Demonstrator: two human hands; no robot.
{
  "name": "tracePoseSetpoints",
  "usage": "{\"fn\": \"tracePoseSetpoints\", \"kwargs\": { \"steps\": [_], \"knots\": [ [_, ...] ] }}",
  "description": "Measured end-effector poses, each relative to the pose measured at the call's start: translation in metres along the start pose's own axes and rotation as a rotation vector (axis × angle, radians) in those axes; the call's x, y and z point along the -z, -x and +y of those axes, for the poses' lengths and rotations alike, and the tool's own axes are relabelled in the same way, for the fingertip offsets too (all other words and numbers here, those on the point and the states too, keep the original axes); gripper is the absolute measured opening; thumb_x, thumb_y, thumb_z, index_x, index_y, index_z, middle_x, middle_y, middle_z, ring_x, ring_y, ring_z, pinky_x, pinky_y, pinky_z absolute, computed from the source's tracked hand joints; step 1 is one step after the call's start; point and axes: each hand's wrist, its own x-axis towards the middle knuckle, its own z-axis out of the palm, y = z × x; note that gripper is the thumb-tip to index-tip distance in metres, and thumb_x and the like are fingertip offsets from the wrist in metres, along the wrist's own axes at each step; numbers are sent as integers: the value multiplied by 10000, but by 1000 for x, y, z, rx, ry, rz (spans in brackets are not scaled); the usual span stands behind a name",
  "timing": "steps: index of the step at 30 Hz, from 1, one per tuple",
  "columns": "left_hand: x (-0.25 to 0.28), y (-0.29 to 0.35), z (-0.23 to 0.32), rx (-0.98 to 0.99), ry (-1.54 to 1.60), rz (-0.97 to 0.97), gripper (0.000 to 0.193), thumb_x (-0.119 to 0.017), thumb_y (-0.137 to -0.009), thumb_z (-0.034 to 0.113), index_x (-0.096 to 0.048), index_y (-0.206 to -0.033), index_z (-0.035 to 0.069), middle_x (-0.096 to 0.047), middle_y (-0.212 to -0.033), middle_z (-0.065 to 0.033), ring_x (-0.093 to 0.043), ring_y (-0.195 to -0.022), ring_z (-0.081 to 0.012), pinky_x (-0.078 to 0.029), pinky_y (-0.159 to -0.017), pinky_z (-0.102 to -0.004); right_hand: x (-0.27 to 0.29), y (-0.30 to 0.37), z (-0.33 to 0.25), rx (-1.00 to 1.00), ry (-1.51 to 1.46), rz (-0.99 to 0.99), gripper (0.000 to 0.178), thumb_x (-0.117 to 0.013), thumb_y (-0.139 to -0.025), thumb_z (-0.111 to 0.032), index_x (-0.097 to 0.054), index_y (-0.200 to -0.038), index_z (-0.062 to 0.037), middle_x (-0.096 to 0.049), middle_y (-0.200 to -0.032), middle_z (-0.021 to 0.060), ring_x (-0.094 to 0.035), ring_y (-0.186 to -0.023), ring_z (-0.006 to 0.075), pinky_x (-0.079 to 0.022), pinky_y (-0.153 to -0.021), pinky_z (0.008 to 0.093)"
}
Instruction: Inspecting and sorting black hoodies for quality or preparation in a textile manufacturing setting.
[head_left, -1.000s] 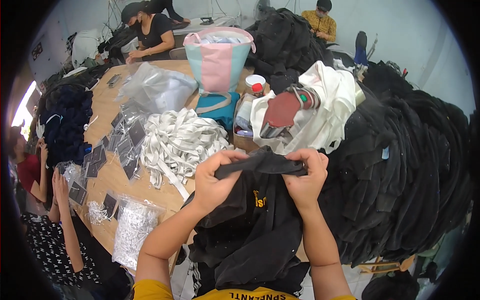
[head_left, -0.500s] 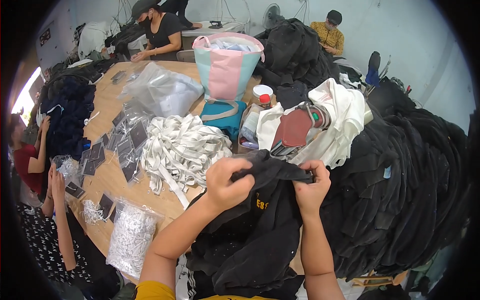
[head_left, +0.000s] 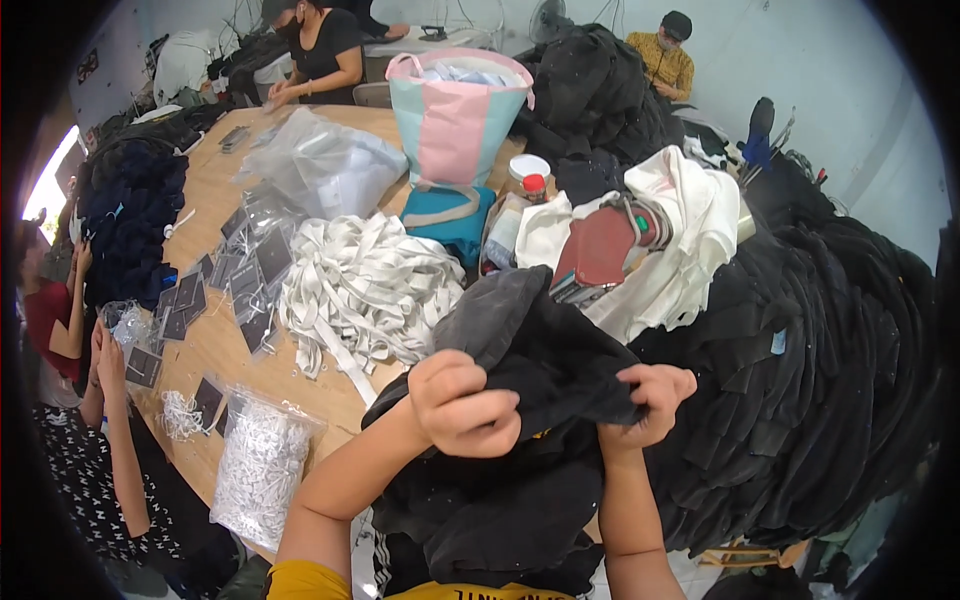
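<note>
Garment: a black garment (head_left: 520, 350), soft and rumpled, lifted in front of the person above the wooden table (head_left: 215, 345); its top fold rises in a hump, the rest hangs in loose folds, with a small yellow mark just under the hands.
Left hand (head_left: 462, 405): fist closed on the cloth.
Right hand (head_left: 650, 400): fingers curled, pinching the cloth's edge.
Nearby: white straps (head_left: 365, 290) heaped to the left; a big pile of black clothes (head_left: 800, 380) to the right.
</note>
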Motion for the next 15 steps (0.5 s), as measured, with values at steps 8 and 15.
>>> {"fn": "tracePoseSetpoints", "kwargs": {
  "steps": [8, 15],
  "knots": [
    [23, 61, 78, 237, 196, -301, 203, -652, -613, 45, -537, -700, 188, -590, -890, 15, -536, -730, -152, -446, -574, -254, 40, 85, -10, -36, -40, -294, 338, -723, -699, -192, -388, -713, -152, -673, -833, 13, -485, -724, 211, -335, -730, 359],
    [32, 68, 122, 600, 238, -552, 222, -738, -623, 220, -544, -708, 153, -597, -1039, -6, -555, -867, -199, -427, -720, -322, 60, 124, -19, -291, -59, -383, 331, -761, -624, -122, -472, -786, -110, -676, -964, 54, -499, -809, 241, -398, -773, 343]
  ]
}}
